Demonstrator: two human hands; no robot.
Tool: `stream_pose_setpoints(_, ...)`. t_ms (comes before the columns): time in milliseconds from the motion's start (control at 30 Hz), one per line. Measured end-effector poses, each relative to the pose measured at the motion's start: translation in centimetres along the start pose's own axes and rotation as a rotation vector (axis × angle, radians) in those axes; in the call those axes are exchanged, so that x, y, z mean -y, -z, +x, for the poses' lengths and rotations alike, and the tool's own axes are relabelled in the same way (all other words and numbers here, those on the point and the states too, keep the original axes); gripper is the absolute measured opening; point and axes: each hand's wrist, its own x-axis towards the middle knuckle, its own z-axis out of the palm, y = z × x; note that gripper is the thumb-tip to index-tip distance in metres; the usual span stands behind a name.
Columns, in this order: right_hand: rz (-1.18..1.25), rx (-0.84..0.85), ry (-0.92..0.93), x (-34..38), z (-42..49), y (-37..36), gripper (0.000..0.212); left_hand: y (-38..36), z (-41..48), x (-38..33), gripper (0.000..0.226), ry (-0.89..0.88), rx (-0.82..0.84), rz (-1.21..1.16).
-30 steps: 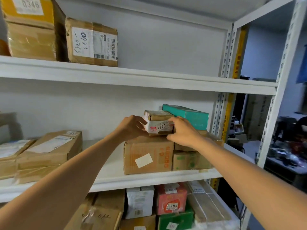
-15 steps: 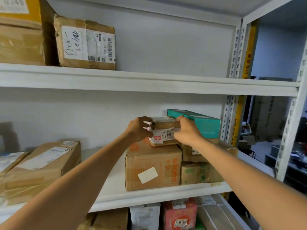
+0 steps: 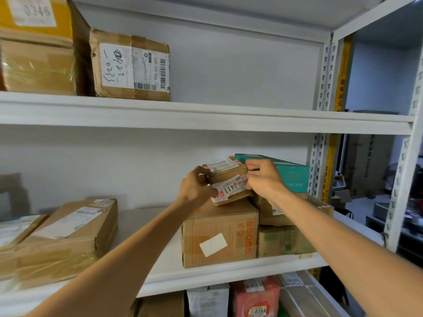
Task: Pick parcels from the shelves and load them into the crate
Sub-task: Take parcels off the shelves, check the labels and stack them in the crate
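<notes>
Between left hand (image 3: 195,188) and right hand (image 3: 263,179), small tilted parcel (image 3: 229,180)

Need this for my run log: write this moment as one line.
step: pick | left hand: grips parcel 0411 | right hand: grips it too | parcel: tilted, above big box, middle shelf | crate: unseen

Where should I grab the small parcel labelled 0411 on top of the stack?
By its two short ends, from the front: the 0411 parcel is small and sits tilted atop the big carton, both ends reachable. The left hand and right hand grip it just so.
</notes>
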Motion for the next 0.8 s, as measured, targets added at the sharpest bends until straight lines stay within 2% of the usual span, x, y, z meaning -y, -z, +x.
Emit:
stream_pose_setpoints(67,0.043,0.003,-0.016,-0.1,-0.1,-0.1,0.068,-0.2,-0.3,0.0,0.058,0.009,-0.044,-0.064)
stream_pose_setpoints(233,0.125,0.002,-0.031,-0.5,-0.6,0.1,0.074,0.3,-0.9,0.2,0.063,-0.032,-0.027,-0.125)
stream_pose_setpoints(367,0.202,0.004,-0.001,-0.8,-1.2,-0.1,0.058,1.6,-1.2,0.7,0.061,-0.029,-0.027,-0.152)
stream_pose_setpoints(600,0.073,-0.003,0.034,-1.0,-1.0,-0.4,0.052,3.0,-1.0,1.2,0.056,-0.058,-0.025,-0.087)
stream_pose_setpoints(800,-0.058,0.012,0.059,-1.2,0.0,-1.4,0.069,3.4,0.2,1.0,0.049,-0.152,-0.032,0.082)
